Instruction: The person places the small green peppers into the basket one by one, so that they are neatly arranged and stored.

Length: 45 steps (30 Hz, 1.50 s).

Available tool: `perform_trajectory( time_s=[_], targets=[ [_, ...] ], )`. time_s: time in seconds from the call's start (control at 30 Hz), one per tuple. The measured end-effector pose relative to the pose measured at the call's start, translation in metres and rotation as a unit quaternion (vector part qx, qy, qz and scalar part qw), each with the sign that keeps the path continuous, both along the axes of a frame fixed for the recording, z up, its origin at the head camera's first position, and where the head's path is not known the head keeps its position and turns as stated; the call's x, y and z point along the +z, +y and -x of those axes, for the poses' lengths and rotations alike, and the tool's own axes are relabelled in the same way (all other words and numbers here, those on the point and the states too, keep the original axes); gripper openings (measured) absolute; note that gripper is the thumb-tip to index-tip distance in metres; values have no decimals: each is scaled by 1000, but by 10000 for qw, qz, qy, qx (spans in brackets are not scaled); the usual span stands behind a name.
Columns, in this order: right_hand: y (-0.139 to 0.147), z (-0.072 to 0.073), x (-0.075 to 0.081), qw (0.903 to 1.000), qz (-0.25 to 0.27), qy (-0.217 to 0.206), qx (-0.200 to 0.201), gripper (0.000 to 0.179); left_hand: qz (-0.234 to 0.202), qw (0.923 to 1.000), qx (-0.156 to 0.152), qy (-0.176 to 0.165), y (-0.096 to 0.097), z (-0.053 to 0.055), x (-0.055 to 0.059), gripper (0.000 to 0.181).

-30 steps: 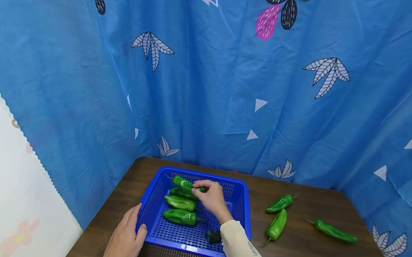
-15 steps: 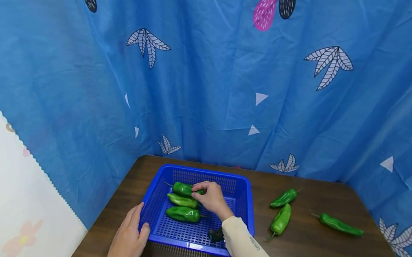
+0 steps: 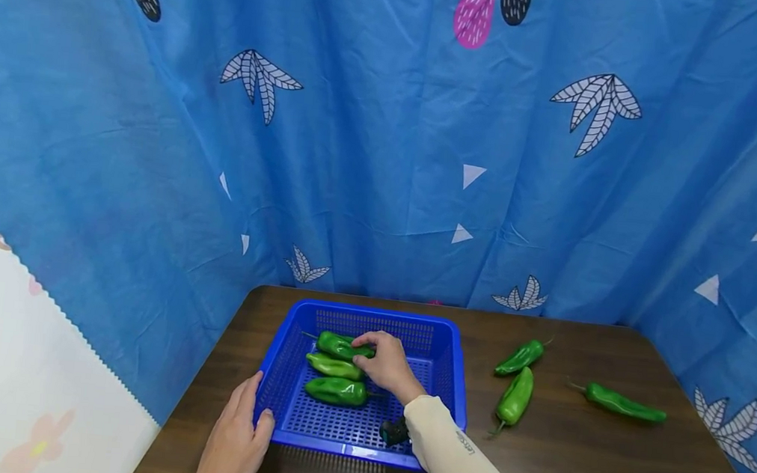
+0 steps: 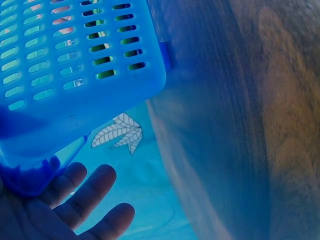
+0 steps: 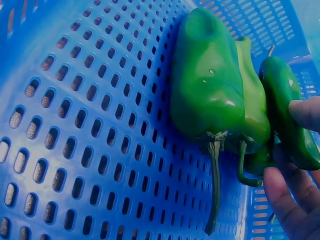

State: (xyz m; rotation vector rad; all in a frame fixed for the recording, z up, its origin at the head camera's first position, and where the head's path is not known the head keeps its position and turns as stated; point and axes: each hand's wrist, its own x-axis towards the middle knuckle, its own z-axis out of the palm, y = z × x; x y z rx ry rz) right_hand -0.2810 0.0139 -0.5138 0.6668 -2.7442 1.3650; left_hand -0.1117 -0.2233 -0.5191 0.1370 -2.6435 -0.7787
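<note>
R hand (image 3: 386, 361) pinching grn pepper (image 5: 281, 82); L hand (image 3: 236, 433) straight-fingered, touching bskt (image 3: 333, 447)

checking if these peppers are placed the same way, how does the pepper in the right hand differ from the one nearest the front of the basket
The held pepper is pinched by the right hand; the front pepper lies in the basket, not held. In the head view, the held pepper's stem points left, the front pepper's right. Both are green and glossy.
</note>
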Motion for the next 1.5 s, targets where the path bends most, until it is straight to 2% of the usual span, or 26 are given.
perform_trajectory(
  time_s=[0.3, 0.57, 0.93, 1.27, 1.5],
  targets=[
    [0, 1, -1, 9998, -178, -59, -36, 20, 9, 10000, 30, -82, 0, 2, 0, 61],
    [1, 0, -1, 9999, -143, -27, -3, 19, -12, 9999, 29, -115, 0, 2, -1, 61],
    [3, -2, 3, 9993, 21, -123, -347, 18, -54, 9996, 24, -266, 0, 2, -1, 61],
    [4, -4, 14, 9958, 434, 26, -805, 18, -88, 9991, 47, -410, -3, 0, 0, 60],
    [6, -3, 18, 9943, 525, 28, -930, 18, -133, 9996, -4, -246, -1, 1, 2, 60]
  ],
)
